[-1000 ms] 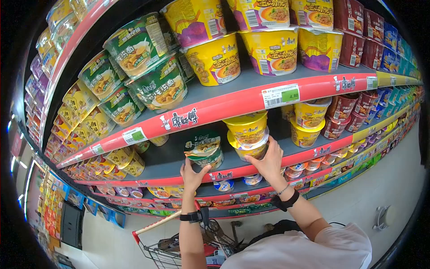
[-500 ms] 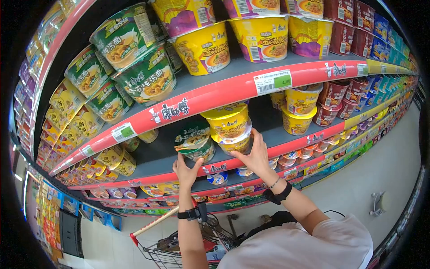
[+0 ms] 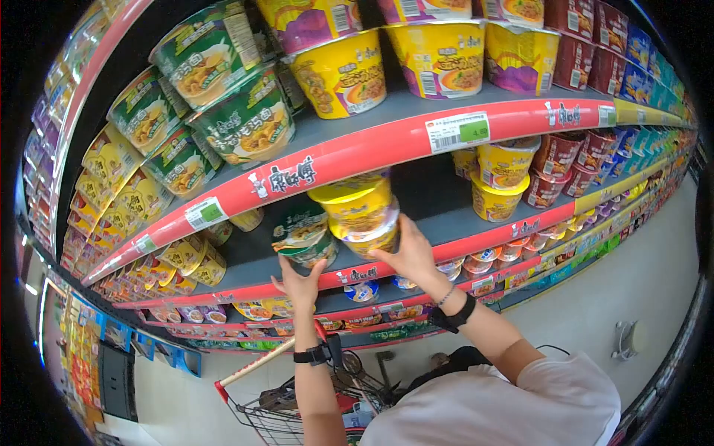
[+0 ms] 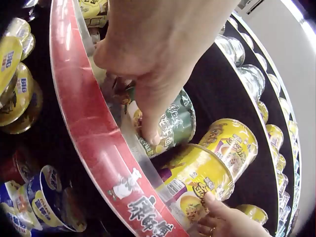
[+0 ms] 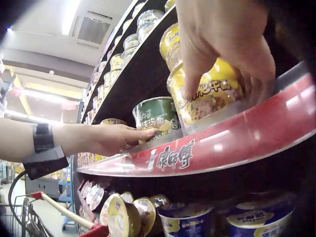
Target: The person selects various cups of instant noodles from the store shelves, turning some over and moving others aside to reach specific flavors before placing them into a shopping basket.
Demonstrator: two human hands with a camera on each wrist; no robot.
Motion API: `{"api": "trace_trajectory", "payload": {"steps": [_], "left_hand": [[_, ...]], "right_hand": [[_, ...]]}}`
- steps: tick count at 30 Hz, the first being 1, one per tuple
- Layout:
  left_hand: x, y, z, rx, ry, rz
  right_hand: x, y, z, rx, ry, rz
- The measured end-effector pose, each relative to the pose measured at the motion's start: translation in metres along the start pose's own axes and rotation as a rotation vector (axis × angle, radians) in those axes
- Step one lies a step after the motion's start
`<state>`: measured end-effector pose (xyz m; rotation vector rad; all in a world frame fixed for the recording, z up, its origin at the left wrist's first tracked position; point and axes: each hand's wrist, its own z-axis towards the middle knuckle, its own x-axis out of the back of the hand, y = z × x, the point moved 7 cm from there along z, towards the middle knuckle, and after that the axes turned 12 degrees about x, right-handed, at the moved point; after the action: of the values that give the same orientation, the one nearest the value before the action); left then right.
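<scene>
Green cup sits at the front of the shelf, held in your left hand, with your thumb across its front and your fingers at its left side. Just right of that grip, your right hand grips the lower yellow cup, thumb at the front and fingers round the right side. Directly above that grip, the upper yellow cup stands on the lower one. Both grips are just behind the lower red strip; the upper red strip runs above them. Right of your right hand, well apart, is a yellow pair. Left of your left hand, pale cups share the shelf. Below your hands lies a blue cup, and the cart stands lower, by your left forearm.
</scene>
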<state>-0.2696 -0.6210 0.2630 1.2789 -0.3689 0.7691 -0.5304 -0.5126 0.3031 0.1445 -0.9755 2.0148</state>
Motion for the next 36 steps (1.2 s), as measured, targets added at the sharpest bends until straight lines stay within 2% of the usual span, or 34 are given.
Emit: {"api": "trace_trajectory", "payload": {"steps": [3, 5, 6, 8, 11, 14, 19, 21, 22, 24, 25, 27, 30, 31, 33, 36], "left_hand": [[0.006, -0.010, 0.007, 0.011, 0.004, -0.002], [-0.001, -0.018, 0.008, 0.004, -0.014, 0.006], [-0.002, -0.020, 0.007, -0.013, -0.002, -0.013], [-0.001, -0.018, 0.006, -0.010, -0.016, -0.034], [-0.004, -0.020, 0.005, -0.045, 0.026, -0.107], [-0.009, -0.019, -0.001, -0.063, 0.083, -0.040], [-0.005, -0.012, -0.004, -0.001, 0.059, -0.030], [0.007, 0.003, -0.016, -0.109, 0.273, -0.101], [0.007, 0.010, -0.025, -0.108, 0.277, -0.103], [0.018, 0.035, -0.057, -0.244, 0.435, -0.190], [0.010, 0.047, -0.070, -0.333, 0.410, -0.229], [-0.011, 0.070, -0.085, -0.339, 0.263, -0.206], [-0.039, 0.089, -0.083, -0.233, 0.141, -0.097], [-0.043, 0.095, -0.084, -0.231, 0.138, -0.097], [-0.050, 0.096, -0.079, -0.111, 0.112, -0.065], [-0.050, 0.109, -0.081, -0.128, 0.149, -0.019]], "right_hand": [[-0.013, 0.000, -0.004, -0.044, -0.026, 0.009], [-0.015, 0.002, -0.006, 0.031, -0.026, 0.049], [-0.002, 0.002, -0.012, 0.104, 0.094, -0.020], [0.063, -0.010, -0.022, 0.210, 0.355, -0.184], [0.125, 0.046, -0.052, 0.042, 0.744, -0.356], [0.160, 0.084, -0.045, -0.038, 0.717, -0.466], [0.165, 0.114, -0.031, -0.150, 0.600, -0.567], [0.167, 0.118, -0.030, -0.279, 0.573, -0.592], [0.166, 0.118, -0.030, -0.270, 0.582, -0.588], [0.160, 0.112, -0.032, -0.276, 0.568, -0.549], [0.156, 0.109, -0.032, -0.286, 0.554, -0.514], [0.142, 0.099, -0.032, -0.200, 0.545, -0.469], [0.118, 0.075, -0.029, -0.147, 0.483, -0.410], [0.111, 0.071, -0.028, -0.130, 0.471, -0.376], [0.104, 0.065, -0.027, -0.145, 0.476, -0.279], [0.098, 0.064, -0.027, -0.135, 0.457, -0.274]]}}
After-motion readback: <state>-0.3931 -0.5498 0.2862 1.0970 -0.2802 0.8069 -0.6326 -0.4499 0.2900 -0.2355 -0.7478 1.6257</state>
